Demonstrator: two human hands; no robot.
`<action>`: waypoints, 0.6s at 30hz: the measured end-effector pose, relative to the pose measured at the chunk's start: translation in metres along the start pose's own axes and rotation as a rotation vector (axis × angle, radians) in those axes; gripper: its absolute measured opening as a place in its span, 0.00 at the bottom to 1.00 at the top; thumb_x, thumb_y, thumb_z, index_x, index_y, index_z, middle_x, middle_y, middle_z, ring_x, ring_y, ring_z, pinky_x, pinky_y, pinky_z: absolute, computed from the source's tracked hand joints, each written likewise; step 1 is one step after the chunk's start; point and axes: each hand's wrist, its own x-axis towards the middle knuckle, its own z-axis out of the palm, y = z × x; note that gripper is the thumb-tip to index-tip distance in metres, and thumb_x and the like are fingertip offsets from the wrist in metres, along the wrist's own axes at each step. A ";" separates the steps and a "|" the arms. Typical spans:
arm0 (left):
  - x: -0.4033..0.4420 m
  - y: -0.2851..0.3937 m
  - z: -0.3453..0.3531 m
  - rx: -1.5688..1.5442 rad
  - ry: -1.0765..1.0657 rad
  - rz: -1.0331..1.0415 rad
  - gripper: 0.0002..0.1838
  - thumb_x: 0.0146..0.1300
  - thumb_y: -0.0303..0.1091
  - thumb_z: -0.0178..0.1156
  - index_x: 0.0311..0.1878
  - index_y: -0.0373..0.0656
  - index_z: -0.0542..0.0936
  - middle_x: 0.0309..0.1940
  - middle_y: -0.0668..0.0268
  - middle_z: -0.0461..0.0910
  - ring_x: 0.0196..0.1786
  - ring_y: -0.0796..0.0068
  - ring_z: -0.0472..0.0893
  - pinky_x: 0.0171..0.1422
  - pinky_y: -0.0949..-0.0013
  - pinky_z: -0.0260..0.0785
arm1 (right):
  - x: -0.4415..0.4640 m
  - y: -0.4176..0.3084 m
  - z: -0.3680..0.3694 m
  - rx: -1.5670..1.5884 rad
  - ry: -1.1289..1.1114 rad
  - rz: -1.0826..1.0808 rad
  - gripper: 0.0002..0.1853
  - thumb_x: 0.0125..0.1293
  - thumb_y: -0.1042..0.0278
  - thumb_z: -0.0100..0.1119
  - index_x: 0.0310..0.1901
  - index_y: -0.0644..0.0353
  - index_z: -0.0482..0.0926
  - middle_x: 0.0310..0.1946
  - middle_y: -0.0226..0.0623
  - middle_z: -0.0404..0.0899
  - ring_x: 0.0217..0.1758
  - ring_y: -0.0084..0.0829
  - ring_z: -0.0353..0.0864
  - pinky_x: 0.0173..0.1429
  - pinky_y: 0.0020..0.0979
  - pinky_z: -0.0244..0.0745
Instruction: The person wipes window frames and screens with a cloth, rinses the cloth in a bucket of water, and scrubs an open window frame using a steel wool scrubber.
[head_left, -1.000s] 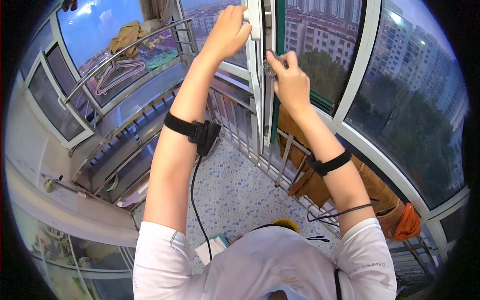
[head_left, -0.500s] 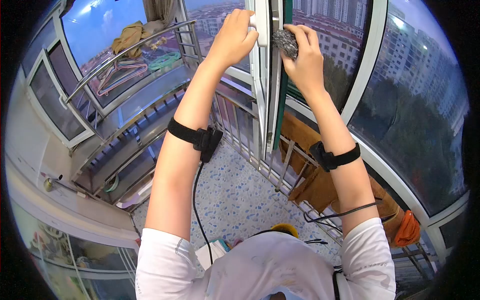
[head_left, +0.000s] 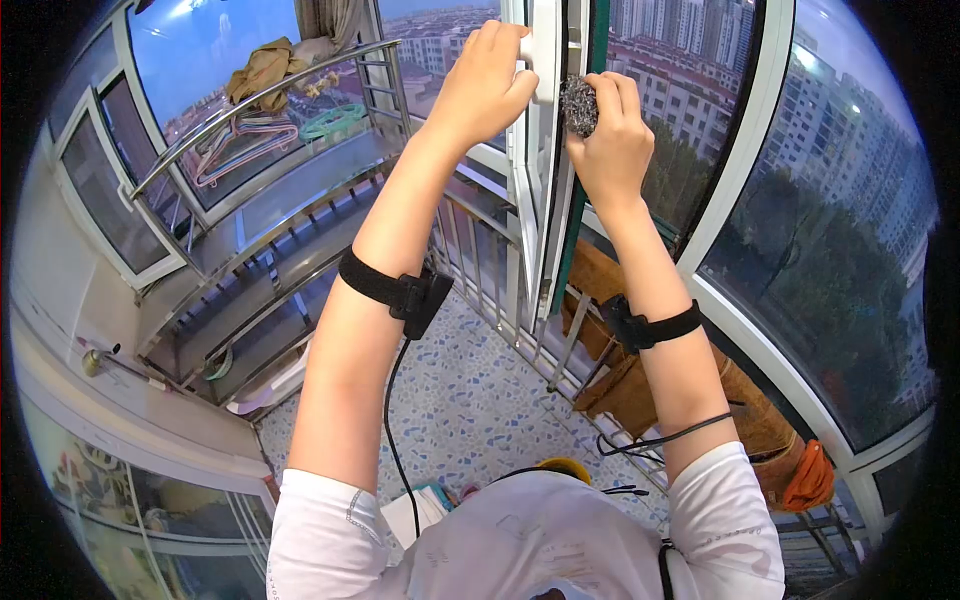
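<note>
An open window sash [head_left: 547,170] with a white frame stands edge-on in front of me, in the upper middle of the view. My left hand [head_left: 488,85] is closed around the white window handle [head_left: 545,70] on the sash's left side; its fingertips are partly hidden. On the other side, my right hand [head_left: 615,145] pinches a grey steel wool scrubber [head_left: 578,107] between thumb and fingers. The scrubber rests against the right edge of the frame, beside a dark green strip [head_left: 597,60].
A metal railing [head_left: 480,225] runs below the sash. Brown cloth [head_left: 630,390] and an orange bag [head_left: 808,475] hang at right. Metal shelving [head_left: 290,215] with clothes hangers [head_left: 240,145] stands left. A yellow basin [head_left: 565,468] sits on the speckled floor [head_left: 450,390].
My right hand and the scrubber have moved slightly down along the frame edge. My left hand stays at the handle, and the whole view has shifted a little.
</note>
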 end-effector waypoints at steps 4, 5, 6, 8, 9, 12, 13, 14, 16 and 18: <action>-0.001 0.003 -0.001 0.001 -0.023 -0.019 0.23 0.55 0.33 0.52 0.54 0.33 0.71 0.45 0.50 0.71 0.51 0.49 0.71 0.59 0.52 0.65 | 0.007 -0.005 0.000 0.034 0.008 0.098 0.20 0.43 0.75 0.65 0.43 0.55 0.78 0.44 0.37 0.77 0.38 0.48 0.82 0.40 0.42 0.78; -0.001 0.003 -0.001 -0.010 -0.016 -0.012 0.23 0.56 0.33 0.52 0.54 0.33 0.70 0.45 0.50 0.71 0.51 0.49 0.71 0.60 0.54 0.64 | 0.008 -0.007 -0.001 0.023 -0.007 0.142 0.19 0.45 0.73 0.64 0.42 0.54 0.78 0.42 0.38 0.77 0.38 0.49 0.82 0.40 0.43 0.77; -0.001 0.003 0.000 -0.020 -0.010 -0.007 0.23 0.56 0.34 0.51 0.55 0.33 0.70 0.45 0.50 0.71 0.51 0.50 0.70 0.61 0.55 0.62 | 0.010 -0.010 -0.003 0.021 -0.009 0.146 0.19 0.45 0.73 0.64 0.42 0.54 0.78 0.42 0.38 0.77 0.38 0.49 0.82 0.40 0.43 0.77; 0.003 0.001 -0.002 -0.020 -0.038 0.007 0.23 0.57 0.34 0.51 0.55 0.33 0.70 0.45 0.50 0.71 0.52 0.50 0.70 0.61 0.55 0.62 | 0.012 -0.015 -0.008 -0.033 -0.070 0.289 0.17 0.47 0.68 0.64 0.43 0.53 0.79 0.42 0.38 0.79 0.39 0.49 0.82 0.42 0.45 0.77; 0.004 0.003 -0.004 -0.019 -0.067 0.017 0.23 0.57 0.34 0.51 0.55 0.33 0.70 0.45 0.50 0.71 0.52 0.49 0.70 0.61 0.55 0.62 | 0.010 -0.012 -0.009 -0.039 -0.076 0.291 0.17 0.47 0.68 0.64 0.43 0.53 0.79 0.42 0.38 0.79 0.39 0.49 0.82 0.42 0.45 0.77; 0.001 0.015 -0.003 -0.056 -0.063 -0.032 0.23 0.54 0.28 0.50 0.54 0.29 0.67 0.46 0.42 0.68 0.52 0.41 0.69 0.60 0.51 0.62 | 0.018 0.017 -0.016 -0.049 -0.048 0.618 0.12 0.53 0.62 0.66 0.38 0.56 0.83 0.37 0.40 0.85 0.40 0.47 0.84 0.46 0.45 0.77; 0.000 0.012 0.001 -0.056 -0.064 -0.032 0.23 0.54 0.28 0.50 0.54 0.29 0.67 0.46 0.42 0.68 0.52 0.41 0.69 0.60 0.51 0.62 | 0.016 0.031 -0.025 0.037 -0.039 0.625 0.13 0.53 0.59 0.67 0.37 0.56 0.84 0.35 0.42 0.85 0.39 0.45 0.85 0.46 0.43 0.77; 0.004 0.006 0.005 -0.019 -0.063 0.002 0.23 0.56 0.31 0.50 0.54 0.31 0.69 0.46 0.46 0.70 0.52 0.45 0.70 0.60 0.52 0.62 | 0.017 0.043 -0.031 0.126 -0.023 0.622 0.13 0.54 0.57 0.67 0.36 0.57 0.84 0.34 0.43 0.86 0.39 0.44 0.85 0.46 0.41 0.77; 0.010 0.005 0.007 0.017 -0.047 0.034 0.23 0.57 0.35 0.51 0.55 0.34 0.71 0.45 0.50 0.72 0.52 0.48 0.71 0.61 0.54 0.62 | 0.020 0.041 -0.039 0.216 -0.069 0.600 0.16 0.53 0.57 0.70 0.40 0.57 0.84 0.34 0.43 0.85 0.38 0.41 0.86 0.45 0.37 0.77; 0.007 0.009 0.012 0.007 -0.015 -0.001 0.22 0.58 0.35 0.51 0.55 0.34 0.71 0.45 0.50 0.72 0.52 0.48 0.71 0.61 0.54 0.62 | 0.015 0.030 -0.037 0.311 0.038 0.424 0.17 0.53 0.59 0.71 0.42 0.57 0.82 0.34 0.42 0.85 0.38 0.39 0.86 0.46 0.36 0.77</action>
